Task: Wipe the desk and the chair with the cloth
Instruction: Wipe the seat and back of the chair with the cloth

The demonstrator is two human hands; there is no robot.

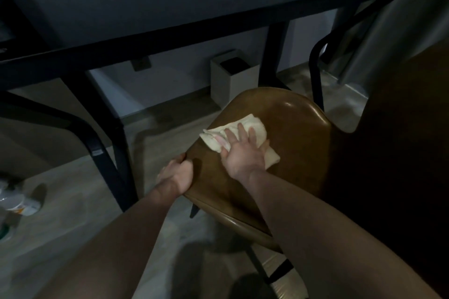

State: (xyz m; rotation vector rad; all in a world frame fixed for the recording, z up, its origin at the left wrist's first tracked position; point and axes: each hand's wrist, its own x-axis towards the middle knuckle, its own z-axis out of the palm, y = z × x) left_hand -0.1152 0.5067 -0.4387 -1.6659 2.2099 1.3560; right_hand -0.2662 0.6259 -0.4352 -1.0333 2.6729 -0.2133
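Desk surface and black frame are seen filling the upper part of the view, with a grey top edged in black and dark legs reaching down to the pale floor. To the right of it, a grey curtain is seen hanging to the floor. Below the desk and in front of it, the brown chair is shown with its glossy rounded seat turned toward the camera; a dark curved tube of its frame rises behind the seat on the right, and thin dark legs are visible underneath. Against the wall beneath the desk, a white square bin with a dark opening is seen just beyond the far edge of the seat. At the left edge of the view, some blurred pale containers lie on the floor, too indistinct to be named. On the seat, the cream cloth is spread in a crumpled, folded strip near the seat's left side. The cloth is pressed down by the right hand, whose fingers are laid flat and spread slightly apart across it, palm down, with a corner of cloth showing beneath the thumb side. The left rim of the seat is gripped by the left hand, its fingers curled under the edge and the thumb side resting on top.
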